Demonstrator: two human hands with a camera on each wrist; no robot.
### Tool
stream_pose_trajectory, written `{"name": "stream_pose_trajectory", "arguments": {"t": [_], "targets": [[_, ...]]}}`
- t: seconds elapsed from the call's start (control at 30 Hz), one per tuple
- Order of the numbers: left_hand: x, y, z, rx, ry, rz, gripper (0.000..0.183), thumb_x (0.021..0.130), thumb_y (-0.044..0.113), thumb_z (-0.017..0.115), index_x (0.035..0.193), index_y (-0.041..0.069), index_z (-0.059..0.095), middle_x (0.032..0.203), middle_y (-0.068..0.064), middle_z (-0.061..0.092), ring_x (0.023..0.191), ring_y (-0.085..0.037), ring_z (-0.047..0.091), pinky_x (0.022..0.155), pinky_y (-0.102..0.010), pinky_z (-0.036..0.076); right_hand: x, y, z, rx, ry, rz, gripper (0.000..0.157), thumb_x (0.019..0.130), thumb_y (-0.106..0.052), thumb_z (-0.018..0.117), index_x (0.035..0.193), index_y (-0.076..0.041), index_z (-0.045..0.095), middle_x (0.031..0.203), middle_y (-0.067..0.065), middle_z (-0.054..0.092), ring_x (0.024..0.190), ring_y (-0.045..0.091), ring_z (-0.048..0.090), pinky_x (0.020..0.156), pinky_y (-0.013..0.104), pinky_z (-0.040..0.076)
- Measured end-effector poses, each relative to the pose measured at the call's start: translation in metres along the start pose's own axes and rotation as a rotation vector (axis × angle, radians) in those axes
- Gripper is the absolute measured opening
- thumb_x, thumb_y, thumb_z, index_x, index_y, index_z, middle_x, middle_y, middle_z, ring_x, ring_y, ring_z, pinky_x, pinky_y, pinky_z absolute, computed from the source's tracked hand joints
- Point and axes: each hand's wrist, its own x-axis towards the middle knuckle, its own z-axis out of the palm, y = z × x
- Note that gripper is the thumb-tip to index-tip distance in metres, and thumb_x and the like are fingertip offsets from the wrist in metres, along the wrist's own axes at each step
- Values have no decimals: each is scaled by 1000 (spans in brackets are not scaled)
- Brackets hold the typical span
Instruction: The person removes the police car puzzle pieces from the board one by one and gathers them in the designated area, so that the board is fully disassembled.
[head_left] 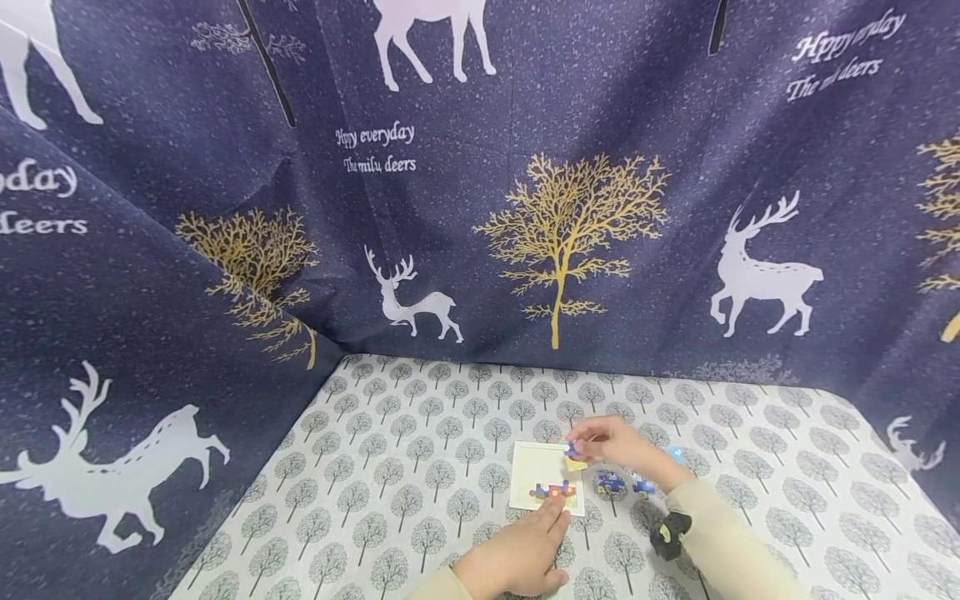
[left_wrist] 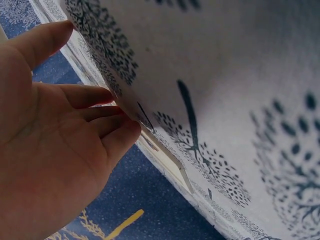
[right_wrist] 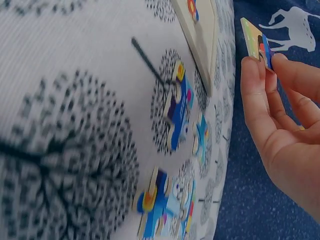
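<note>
A pale, shallow puzzle tray [head_left: 527, 468] lies on the cloth, with a few joined colourful puzzle pieces [head_left: 546, 490] along its near side. My left hand [head_left: 522, 550] reaches in from the front, its straight fingertips resting on the tray's near edge beside those pieces. In the left wrist view the palm [left_wrist: 60, 135] is bare and the fingers extend to the tray. Over the tray's right side my right hand [head_left: 613, 443] pinches a yellow-and-blue puzzle piece [right_wrist: 256, 44] between thumb and fingertips, tilted up off the tray.
Just right of the tray lie loose puzzle pieces, among them a blue one [right_wrist: 176, 117], a blue-and-yellow one [right_wrist: 154, 205] and a light blue one [right_wrist: 201, 137]. A black strapped device [head_left: 670, 535] sits on the right wrist. Dark deer-print cloth [head_left: 420, 208] hangs behind the tree-print tablecloth [head_left: 390, 483].
</note>
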Motion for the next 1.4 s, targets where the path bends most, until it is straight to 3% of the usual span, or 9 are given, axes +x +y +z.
{"name": "stream_pose_trajectory", "arguments": {"t": [0.23,0.6,0.83,1.2,1.4], "targets": [[0,0,0,5,7,-2,75,89,48,61,145,2,40,154,-15,31,142,-21,30,110,-29,33,-12,4,-12,8,21,19,31,92,-12,63,115,8,61,103,17,66,87,23,67,75,34,58],[-2,1,-2,-21,-1,4,74,90,48,60,145,2,39,154,-15,31,142,-21,30,110,-30,34,-37,11,-32,38,51,49,30,92,-7,61,116,13,59,98,19,64,83,24,68,72,36,58],[-2,1,-3,-27,-5,3,74,91,47,60,145,2,39,154,-15,30,142,-22,30,110,-30,34,-55,18,-42,52,77,55,29,91,-7,63,113,11,60,108,23,60,86,22,66,74,34,58],[-1,2,-3,-7,-20,-3,74,91,48,58,146,3,39,154,-14,31,142,-20,29,110,-30,34,-73,25,-40,79,38,99,32,90,-7,65,115,12,59,112,27,60,87,22,66,75,34,58],[0,0,-2,14,-18,5,74,92,49,57,146,2,39,154,-14,31,142,-21,29,110,-29,33,-75,28,-33,99,30,106,33,88,-5,65,115,13,58,100,22,61,88,24,67,75,34,58]]}}
